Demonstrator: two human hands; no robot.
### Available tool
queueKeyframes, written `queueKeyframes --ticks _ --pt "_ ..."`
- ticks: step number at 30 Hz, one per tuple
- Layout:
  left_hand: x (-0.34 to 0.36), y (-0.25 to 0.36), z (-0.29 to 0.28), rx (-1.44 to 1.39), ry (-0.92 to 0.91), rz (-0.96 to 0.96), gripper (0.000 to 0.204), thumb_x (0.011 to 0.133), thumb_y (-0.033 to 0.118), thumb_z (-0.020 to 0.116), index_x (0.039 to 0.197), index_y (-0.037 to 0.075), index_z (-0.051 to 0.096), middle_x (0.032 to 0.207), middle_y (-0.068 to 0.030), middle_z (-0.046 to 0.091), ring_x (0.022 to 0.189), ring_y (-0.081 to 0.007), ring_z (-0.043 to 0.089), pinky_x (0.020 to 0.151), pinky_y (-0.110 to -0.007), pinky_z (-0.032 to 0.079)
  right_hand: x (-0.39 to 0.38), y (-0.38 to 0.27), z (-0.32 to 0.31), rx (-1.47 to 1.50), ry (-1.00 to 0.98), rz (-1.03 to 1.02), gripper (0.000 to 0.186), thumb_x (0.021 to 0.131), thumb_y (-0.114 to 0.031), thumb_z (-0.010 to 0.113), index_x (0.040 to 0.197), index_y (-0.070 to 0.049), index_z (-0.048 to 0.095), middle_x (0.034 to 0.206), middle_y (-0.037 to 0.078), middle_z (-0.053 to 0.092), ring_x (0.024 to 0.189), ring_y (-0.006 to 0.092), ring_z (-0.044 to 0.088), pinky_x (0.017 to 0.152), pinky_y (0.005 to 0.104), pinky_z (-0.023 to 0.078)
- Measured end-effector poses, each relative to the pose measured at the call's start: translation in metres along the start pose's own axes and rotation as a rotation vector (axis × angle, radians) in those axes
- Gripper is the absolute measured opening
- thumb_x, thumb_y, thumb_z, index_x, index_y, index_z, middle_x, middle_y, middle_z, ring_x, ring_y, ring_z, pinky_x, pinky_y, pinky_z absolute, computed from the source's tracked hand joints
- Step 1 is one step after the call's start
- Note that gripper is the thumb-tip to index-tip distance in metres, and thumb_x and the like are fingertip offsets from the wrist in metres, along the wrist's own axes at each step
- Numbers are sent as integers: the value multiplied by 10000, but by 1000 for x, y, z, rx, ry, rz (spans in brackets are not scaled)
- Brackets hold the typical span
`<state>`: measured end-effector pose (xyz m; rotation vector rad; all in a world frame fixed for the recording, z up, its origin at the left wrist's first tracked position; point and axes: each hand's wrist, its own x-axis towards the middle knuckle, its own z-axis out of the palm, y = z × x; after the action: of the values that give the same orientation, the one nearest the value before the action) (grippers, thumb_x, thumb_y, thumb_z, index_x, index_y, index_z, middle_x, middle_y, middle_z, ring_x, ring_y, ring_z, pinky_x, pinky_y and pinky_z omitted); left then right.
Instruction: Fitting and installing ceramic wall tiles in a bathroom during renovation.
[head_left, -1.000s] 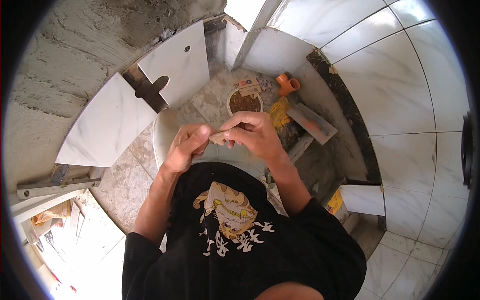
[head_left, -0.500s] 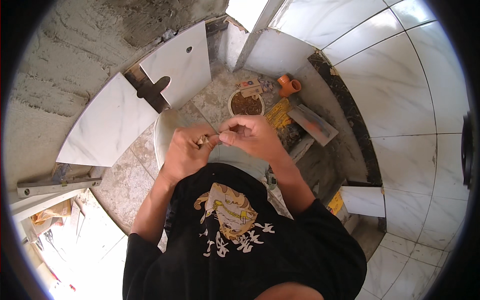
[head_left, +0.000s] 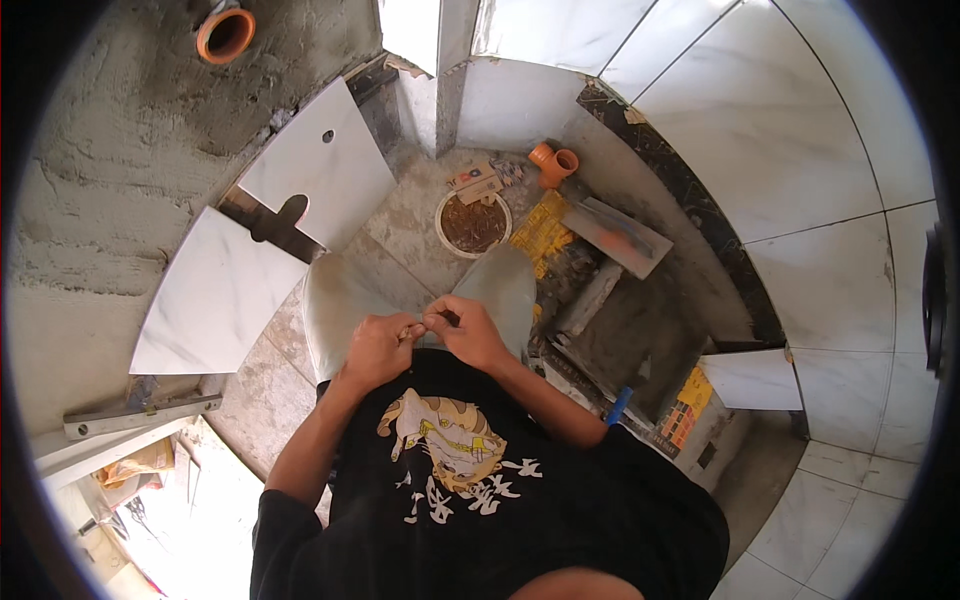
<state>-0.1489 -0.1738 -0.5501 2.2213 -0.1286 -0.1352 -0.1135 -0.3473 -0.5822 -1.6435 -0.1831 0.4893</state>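
My left hand [head_left: 380,346] and my right hand [head_left: 464,330] meet in front of my black shirt, above my lap. The left fingers are curled around a small, pale, crumpled thing [head_left: 406,333], too small to name. Close against it, the right thumb and fingertips are pinched together; what lies between them, if anything, is hidden. Beyond my hands, a round white bucket [head_left: 442,240] holding brown material stands on the floor between my knees.
Cut marbled tiles [head_left: 215,300] line the left wall under an orange pipe opening [head_left: 226,36]. A metal level [head_left: 140,415] lies at the lower left. To the right are a flat trowel [head_left: 620,238], an orange pipe fitting [head_left: 553,163], a yellow package [head_left: 543,228] and a blue-handled thing [head_left: 619,404].
Both hands have come down and closer to my body, still together. The view has shifted, so the orange pipe opening, both knees and the blue-handled thing now show.
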Motion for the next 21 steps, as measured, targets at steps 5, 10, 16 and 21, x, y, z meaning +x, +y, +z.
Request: queueKeyframes --ticks 5,10,16,21 --pt "19 20 23 202 31 -45 123 872 230 622 910 136 692 757 -174 637 712 -394 612 590 -453 480 5 -2 -27 39 31 -5 94 875 -83 617 855 9 625 668 50 597 610 86 494 567 274 423" --pt "43 17 10 6 -81 5 285 931 324 568 1028 65 636 813 -176 653 761 -332 642 634 -410 487 14 23 -37 -256 279 -101 81 914 -65 577 879 -4 617 729 10 604 620 72 532 562 250 440" --pt "23 -7 -26 -794 -178 -177 398 1022 367 440 1147 14 575 725 -13 514 650 -102 510 614 -247 431 20 5 -46 17 215 -2 126 906 -105 591 833 -3 607 695 17 602 616 71 519 577 248 446" --pt "16 -1 -60 -1012 11 -164 424 1013 387 462 1165 7 571 753 5 487 656 -79 483 622 -217 416 48 -56 -34 2 223 -173 139 914 -115 587 824 -10 587 698 10 595 604 64 512 567 241 435"
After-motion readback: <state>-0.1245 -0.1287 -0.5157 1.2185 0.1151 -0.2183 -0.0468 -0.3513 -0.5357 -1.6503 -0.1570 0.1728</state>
